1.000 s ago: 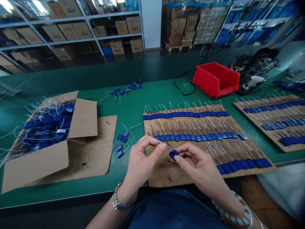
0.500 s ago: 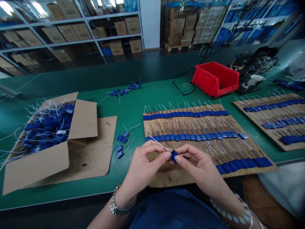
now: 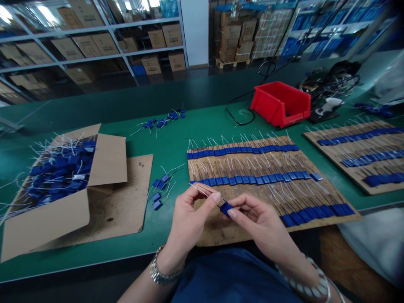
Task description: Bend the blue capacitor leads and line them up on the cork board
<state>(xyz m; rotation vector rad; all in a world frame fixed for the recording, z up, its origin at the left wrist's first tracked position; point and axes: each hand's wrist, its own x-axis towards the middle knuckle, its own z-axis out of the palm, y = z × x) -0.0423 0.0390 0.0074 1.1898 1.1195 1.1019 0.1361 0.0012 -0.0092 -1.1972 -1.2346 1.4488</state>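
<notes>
Between thumb and fingers, my right hand (image 3: 259, 214) grips a small blue component (image 3: 225, 208) by its body. My left hand (image 3: 194, 214) pinches the wire leads of the same component, up and left of the body. Both hands are over the near left part of a brown board (image 3: 217, 233). Three rows of blue components with wire leads lie on that board; the nearest row (image 3: 318, 214) occupies its right part. Left of my left hand, several loose blue components (image 3: 157, 195) rest on the green table (image 3: 126, 248).
An open cardboard box (image 3: 50, 227) full of blue components stands at the left on a flat cardboard sheet (image 3: 135, 210). Behind the board are a red bin (image 3: 277, 107) and a black cable. A second board (image 3: 362, 183) lies at the right. More loose components (image 3: 162, 122) lie farther back.
My left fingers have shifted from beside the component's body to its leads, opening a small gap between the hands. The component is tilted differently. The camera view has shifted slightly.
</notes>
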